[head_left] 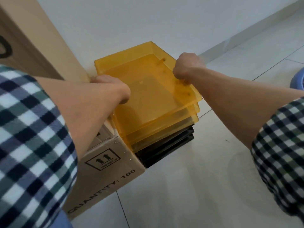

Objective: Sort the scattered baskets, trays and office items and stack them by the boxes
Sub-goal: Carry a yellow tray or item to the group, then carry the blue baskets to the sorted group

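Note:
A translucent yellow tray [148,89] tops a stack of similar yellow trays [164,129], which rests on black trays [166,150] on the floor. My left hand [108,84] grips the top tray's left edge, its fingers hidden behind the wrist. On the right edge, my right hand [187,66] is curled tightly around the tray's side wall. The stack stands against a cardboard box [105,171] printed with arrows and "QUANTITY: 100".
A taller cardboard box [32,40] rises at the left against the white wall [148,22]. A blue round object [297,79] shows at the right edge. Pale tiled floor [189,186] spreads in front and to the right of the stack.

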Motion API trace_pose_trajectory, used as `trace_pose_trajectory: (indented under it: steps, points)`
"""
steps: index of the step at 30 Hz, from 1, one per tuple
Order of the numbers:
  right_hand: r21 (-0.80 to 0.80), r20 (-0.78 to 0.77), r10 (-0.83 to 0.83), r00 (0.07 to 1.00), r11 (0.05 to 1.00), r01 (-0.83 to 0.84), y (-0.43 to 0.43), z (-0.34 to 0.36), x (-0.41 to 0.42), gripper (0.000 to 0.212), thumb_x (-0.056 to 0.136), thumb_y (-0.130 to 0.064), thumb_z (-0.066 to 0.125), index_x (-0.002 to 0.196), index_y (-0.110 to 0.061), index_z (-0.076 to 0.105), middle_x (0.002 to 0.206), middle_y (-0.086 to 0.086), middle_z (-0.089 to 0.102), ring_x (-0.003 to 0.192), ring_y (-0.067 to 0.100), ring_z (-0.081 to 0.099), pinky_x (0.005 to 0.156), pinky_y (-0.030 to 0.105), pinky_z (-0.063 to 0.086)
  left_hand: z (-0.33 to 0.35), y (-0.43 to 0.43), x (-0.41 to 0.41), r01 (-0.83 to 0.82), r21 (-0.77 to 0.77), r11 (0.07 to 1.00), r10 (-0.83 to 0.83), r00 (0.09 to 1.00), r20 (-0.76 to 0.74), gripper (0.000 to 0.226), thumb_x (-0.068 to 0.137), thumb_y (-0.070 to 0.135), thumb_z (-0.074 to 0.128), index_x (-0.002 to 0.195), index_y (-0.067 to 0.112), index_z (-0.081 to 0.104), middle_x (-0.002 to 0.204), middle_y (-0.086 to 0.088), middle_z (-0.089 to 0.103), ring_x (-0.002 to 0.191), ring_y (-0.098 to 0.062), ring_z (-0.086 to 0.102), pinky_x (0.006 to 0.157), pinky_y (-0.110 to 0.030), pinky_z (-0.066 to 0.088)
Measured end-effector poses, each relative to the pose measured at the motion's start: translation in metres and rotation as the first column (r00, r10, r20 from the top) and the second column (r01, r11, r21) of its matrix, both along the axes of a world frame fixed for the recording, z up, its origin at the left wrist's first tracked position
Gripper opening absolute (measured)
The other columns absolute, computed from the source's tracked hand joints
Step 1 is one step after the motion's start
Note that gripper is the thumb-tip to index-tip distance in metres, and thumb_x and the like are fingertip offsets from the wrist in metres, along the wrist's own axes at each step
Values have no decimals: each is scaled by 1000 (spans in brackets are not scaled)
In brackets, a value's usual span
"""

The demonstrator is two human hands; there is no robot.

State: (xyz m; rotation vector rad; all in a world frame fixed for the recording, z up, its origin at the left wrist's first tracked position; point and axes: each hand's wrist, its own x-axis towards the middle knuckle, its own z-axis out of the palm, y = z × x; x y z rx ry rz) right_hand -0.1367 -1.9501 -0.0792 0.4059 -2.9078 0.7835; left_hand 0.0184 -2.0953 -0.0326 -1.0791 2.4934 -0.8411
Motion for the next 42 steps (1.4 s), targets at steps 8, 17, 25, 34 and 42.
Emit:
trace_pose_trajectory:
  steps: [8,17,25,34,42]
  points:
    - [13,-133,-42,990,999,44,-14,-2,2,25,86,-2,56,67,-14,48,72,4,49,82,26,62,66,36,56,-7,-6,-4,28,-40,999,-27,999,21,16,91,16,56,89,1,53,107,-16,57,104,-26,60,91,-38,54]
    - [-67,-136,-50,989,997,41,2,-7,18,16,80,-16,56,64,-15,51,70,3,55,69,24,57,58,33,45,-19,-8,-5,-67,-106,992,67,998,-10,51,93,22,61,138,1,48,136,-21,42,111,-28,52,63,-32,40]
    - [-141,-257,-75,963,989,40,21,-37,28,35,103,-37,41,112,-14,66,93,9,64,88,31,58,73,37,40,-24,-8,-6,-32,-68,997,28,998,-49,47,97,16,55,139,-3,47,145,-26,36,119,-32,54,85,-33,53]
    - [-120,-249,-75,966,992,47,5,-41,18,33,107,-35,37,105,-16,64,82,4,54,80,28,53,70,37,38,-25,-15,-12,-66,-64,996,60,993,-98,42,99,13,52,138,-3,49,140,-23,39,116,-30,52,77,-32,46]
    - [-183,-62,-175,983,970,162,1,-33,40,36,107,-42,34,115,-14,55,90,9,59,85,32,54,69,40,34,-19,18,-14,55,-95,994,-62,996,-64,63,98,27,53,151,0,34,159,-27,19,138,-44,33,108,-49,38]
